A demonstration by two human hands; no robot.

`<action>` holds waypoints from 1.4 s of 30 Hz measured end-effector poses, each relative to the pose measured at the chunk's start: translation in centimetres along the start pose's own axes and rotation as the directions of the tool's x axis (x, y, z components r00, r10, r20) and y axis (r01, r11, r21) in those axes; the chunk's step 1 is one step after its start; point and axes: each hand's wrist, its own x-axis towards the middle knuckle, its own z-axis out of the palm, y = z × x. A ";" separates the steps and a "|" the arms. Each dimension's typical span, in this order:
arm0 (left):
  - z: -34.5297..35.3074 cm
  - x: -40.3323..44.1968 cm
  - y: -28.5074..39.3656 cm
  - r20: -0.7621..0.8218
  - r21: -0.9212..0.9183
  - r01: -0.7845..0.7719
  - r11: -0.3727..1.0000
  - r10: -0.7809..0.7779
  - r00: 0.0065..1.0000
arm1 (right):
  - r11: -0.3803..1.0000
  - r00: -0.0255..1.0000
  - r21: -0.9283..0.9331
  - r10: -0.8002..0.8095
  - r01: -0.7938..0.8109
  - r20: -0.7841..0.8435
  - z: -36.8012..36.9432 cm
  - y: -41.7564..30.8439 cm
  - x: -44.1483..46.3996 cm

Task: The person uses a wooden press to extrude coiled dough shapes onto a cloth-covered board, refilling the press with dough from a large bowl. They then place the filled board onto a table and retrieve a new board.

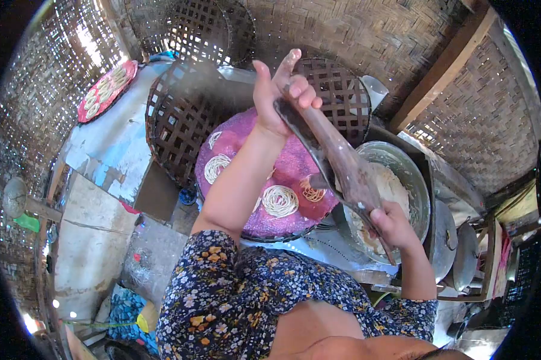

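A long, dark wooden two-part tool [357,171] lies slanted across the middle of the view. At its upper end is my left hand [284,90], with some fingers curled over the wood and the thumb and one finger stretched out. Lower right, my right hand [394,224] grips the other end. Beneath the tool and my left forearm, a round tray with a pink-purple sheet [237,129] bears pale coils of strands [280,201] and an orange-brown coil [312,189]. Under the tool's lower part stands a metal basin [425,180] holding a pale, dough-like mass [396,187].
Dark woven baskets [174,135] stand behind the tray. A smaller pink tray with coils [107,91] is at the upper left. A wooden beam [444,66] slants at upper right. Round lids [464,257] stand at the right, and woven walls surround the area.
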 end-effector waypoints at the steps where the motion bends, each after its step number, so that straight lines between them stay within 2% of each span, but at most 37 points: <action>1: 0.1 -0.4 -0.3 0.007 -0.018 0.012 1.000 -0.012 1.000 | 1.000 1.000 -0.002 0.000 0.000 -0.001 -0.1 0.1 -0.5; 4: 0.1 -1.1 -1.8 0.008 -0.051 0.016 0.999 -0.016 1.000 | 1.000 1.000 -0.027 0.012 -0.013 -0.015 -1.4 -0.1 -2.0; 7: 0.6 -0.1 -2.2 0.042 -0.085 0.002 0.996 0.002 0.999 | 0.988 0.981 -0.115 -0.115 0.098 -0.153 -2.1 -0.9 -2.0; 8: 1.0 0.5 -1.8 0.057 -0.076 0.003 0.997 0.002 0.998 | 0.975 0.981 -0.201 -0.122 0.091 -0.150 -2.5 -1.3 -1.9; 11: 1.8 1.8 0.1 0.254 -0.036 0.001 0.999 0.008 0.967 | 0.954 0.980 -0.284 -0.139 0.094 -0.142 -2.2 -1.8 -0.8; 13: 2.4 1.8 1.3 0.238 -0.003 0.015 1.000 -0.014 0.971 | 0.961 0.979 -0.251 -0.151 0.113 -0.138 -1.2 -2.1 -0.5; 15: 3.2 0.8 1.7 0.092 0.027 0.023 0.999 -0.026 0.995 | 0.979 0.986 -0.171 -0.130 0.112 -0.100 -0.4 -2.2 -0.4; 19: 3.3 -1.1 0.6 0.023 0.081 0.026 0.996 -0.028 0.999 | 0.974 0.996 -0.221 -0.070 0.058 -0.048 -0.6 -2.1 -2.0; 24: 1.8 -1.6 -2.1 0.011 0.008 0.056 0.998 -0.056 0.998 | 0.982 0.996 -0.183 -0.052 0.038 -0.077 -1.2 0.2 -3.3; 27: 1.5 -1.2 -3.1 -0.021 -0.120 0.176 0.977 -0.180 0.983 | 0.980 0.996 -0.198 -0.025 0.008 -0.085 -1.7 0.5 -3.7; 28: 0.9 -1.1 -4.0 0.024 -0.130 0.223 0.966 -0.221 0.975 | 0.985 0.996 -0.173 0.003 -0.018 -0.089 -1.7 0.8 -3.6; 29: -0.1 -1.4 -4.9 -0.090 0.029 0.396 0.918 -0.393 0.915 | 0.988 0.995 -0.148 0.027 -0.041 -0.091 -1.6 1.2 -3.6; 31: -1.6 -2.2 -6.6 -0.380 0.277 0.709 0.648 -0.604 0.701 | 0.994 0.995 -0.111 0.007 -0.018 -0.100 -1.6 2.3 -3.2; 32: -1.4 -3.9 -7.8 -0.503 0.539 0.726 0.427 -0.528 0.684 | 0.996 0.995 -0.090 -0.003 -0.006 -0.103 -1.6 2.6 -3.1; 34: -1.3 -5.9 -8.7 -0.590 0.703 0.699 0.131 -0.441 0.677 | 0.994 0.991 -0.101 -0.043 0.030 -0.127 -1.5 2.7 -2.8; 39: -4.4 -7.5 -9.1 -0.555 0.657 0.742 0.133 -0.581 0.595 | 0.982 0.983 -0.184 -0.084 0.053 -0.162 -1.7 2.5 -2.3; 42: -3.8 -7.1 -8.8 -0.638 0.412 0.895 0.171 -0.647 0.417 | 0.988 0.974 -0.147 -0.081 0.050 -0.210 -1.7 2.5 -2.1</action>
